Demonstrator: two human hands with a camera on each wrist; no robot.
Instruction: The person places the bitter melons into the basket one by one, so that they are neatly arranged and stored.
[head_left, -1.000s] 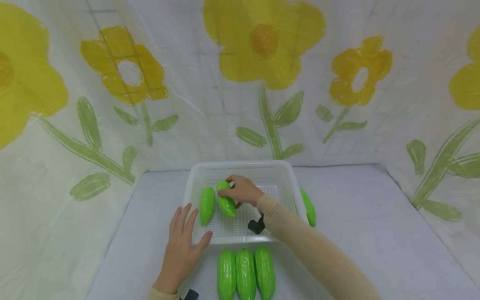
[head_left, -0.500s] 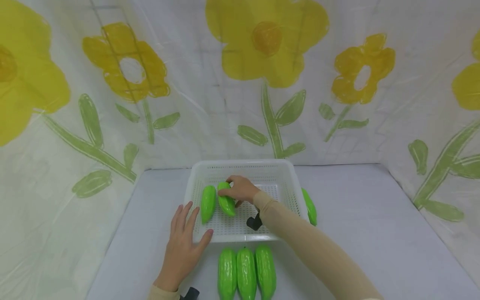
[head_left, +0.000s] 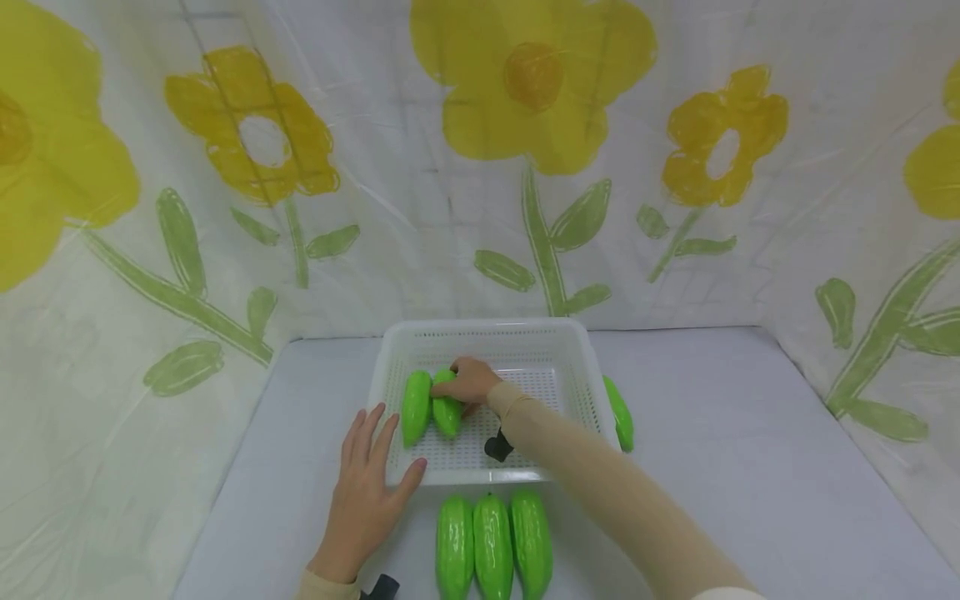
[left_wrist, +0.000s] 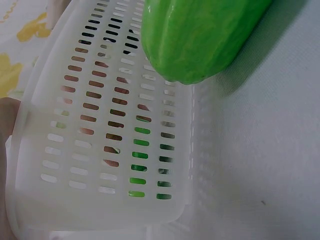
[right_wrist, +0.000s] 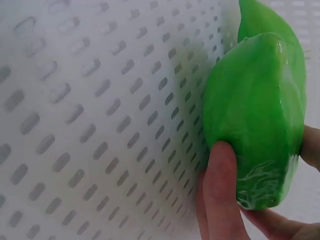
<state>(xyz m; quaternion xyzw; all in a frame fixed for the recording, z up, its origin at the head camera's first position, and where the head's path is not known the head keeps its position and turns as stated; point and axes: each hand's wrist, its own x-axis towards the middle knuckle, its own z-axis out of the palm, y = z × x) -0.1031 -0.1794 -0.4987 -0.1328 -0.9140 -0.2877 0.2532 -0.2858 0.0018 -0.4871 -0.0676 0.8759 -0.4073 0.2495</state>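
Inside the white perforated basket (head_left: 517, 477), my right hand (head_left: 472, 382) grips a glossy green gourd (head_left: 447, 418). In the right wrist view, fingers press on both sides of the held gourd (right_wrist: 252, 115), its lower end low over the basket floor. Close on its left lies a second gourd (head_left: 416, 410), which shows behind it in the right wrist view. My left hand (head_left: 365, 492) is spread at the basket's front left corner, fingers straight along the rim. Through the slots of the basket wall (left_wrist: 60, 200), the left wrist view shows bits of green and of a hand.
Three more green gourds (head_left: 493, 546) lie side by side on the table, just in front of the basket. Another gourd (head_left: 618, 414) lies outside against the basket's right side. A flower-printed sheet (head_left: 420, 250) hangs behind the white-covered table (head_left: 720, 433).
My right hand has moved slightly left and down with the gourd, bringing it upright beside the other gourd in the basket. The left hand has stayed in place.
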